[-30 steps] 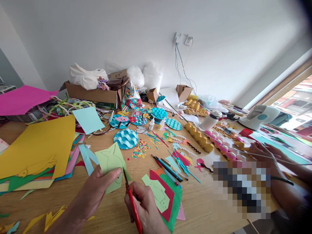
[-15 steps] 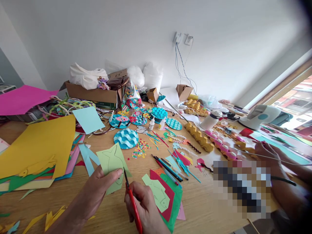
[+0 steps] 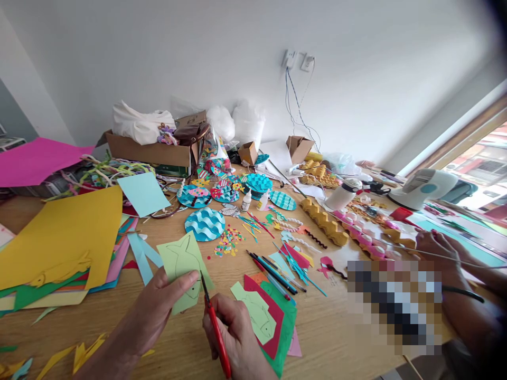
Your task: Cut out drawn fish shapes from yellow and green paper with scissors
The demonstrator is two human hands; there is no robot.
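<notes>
Between the thumb and fingers of my left hand (image 3: 166,295) is a light green paper (image 3: 180,256) with a fish outline drawn on it. My right hand (image 3: 233,330) grips red-handled scissors (image 3: 216,330), whose dark blades meet the paper's right side beside my left thumb. Right of my right hand lies another light green paper (image 3: 255,314) with a drawn fish, on top of red paper (image 3: 279,330) and green paper (image 3: 288,322). Several pens (image 3: 273,272) lie just beyond. Part of the drawing is covered by my thumb.
Yellow paper (image 3: 75,227) and other coloured sheets are stacked at left, with yellow scraps (image 3: 85,353) near the front. Wavy blue discs (image 3: 205,224), confetti (image 3: 229,241) and glue bottles (image 3: 246,200) stand farther back. At right, another person's hands (image 3: 439,253) are over the table.
Barely anything differs. My hands, the scissors and the green paper keep nearly the same place; the view has shifted very slightly.
</notes>
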